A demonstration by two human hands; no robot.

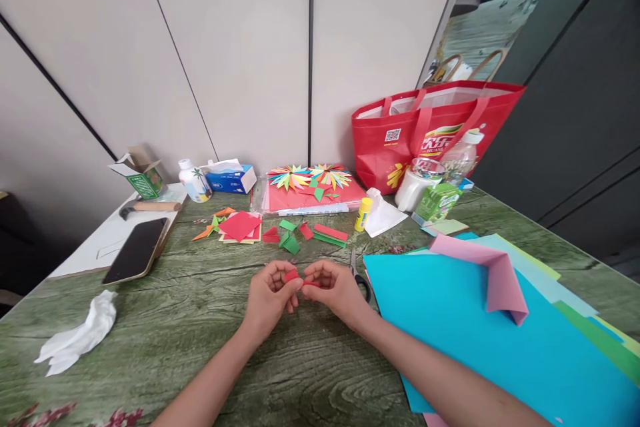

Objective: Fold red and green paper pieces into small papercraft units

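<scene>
My left hand (273,293) and my right hand (333,290) meet over the middle of the table, both closed in a pinch. Between the fingertips is a small folded piece of red paper (291,275), partly hidden by the fingers. Just beyond the hands lie small folded green papers (289,241) and red ones (271,235). A pair of scissors (363,287) rests beside my right wrist, its lower part partly covered. Farther back, a yellow glue stick (363,214) stands upright.
Blue paper sheets (440,320) with a folded pink sheet (480,257) cover the right side. A red bag (380,147) stands at the back right. On the left are a phone (136,250), a hammer (155,206) and crumpled tissue (80,337). Paper stars (290,177) lie at the back.
</scene>
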